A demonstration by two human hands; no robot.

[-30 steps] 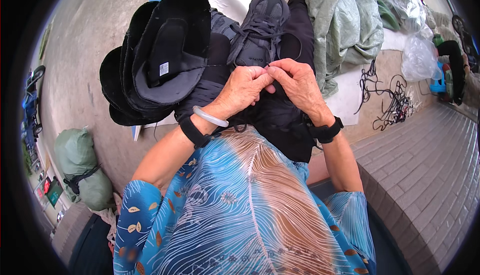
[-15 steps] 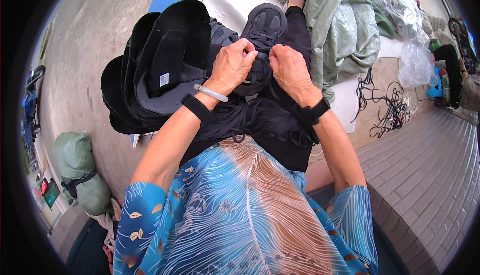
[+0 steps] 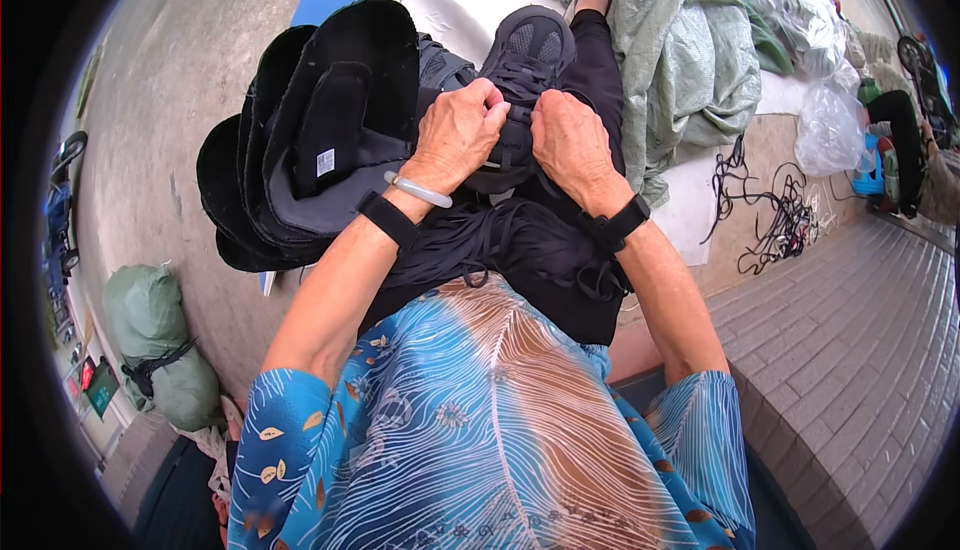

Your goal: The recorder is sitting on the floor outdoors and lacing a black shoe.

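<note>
A dark grey sneaker (image 3: 533,42) with a mesh toe lies at my lap, its toe pointing away from me. Over its lacing, my left hand (image 3: 462,132) is closed in a pinch on a black shoelace at the left side. My right hand (image 3: 573,142) is closed too, fingers curled around lace at the right side; a dark loop shows beside its knuckles. The fingertips hide most of the lace. Across my thighs lies a bundle of loose black laces (image 3: 500,242). Left of my left hand stands a nested stack of black padded shoe pieces (image 3: 385,60).
A grey-green woven sheet (image 3: 672,70) is heaped at the right, beside a clear plastic bag (image 3: 830,130). Tangled cords (image 3: 775,225) lie on the ground near a tiled ledge (image 3: 850,340). A tied green sack (image 3: 150,325) sits at the left. Another person's leg (image 3: 900,130) shows far right.
Both hands have shifted slightly left, and my right hand is a little closer to the shoe's middle. A dark lace loop now shows beside my right hand.
</note>
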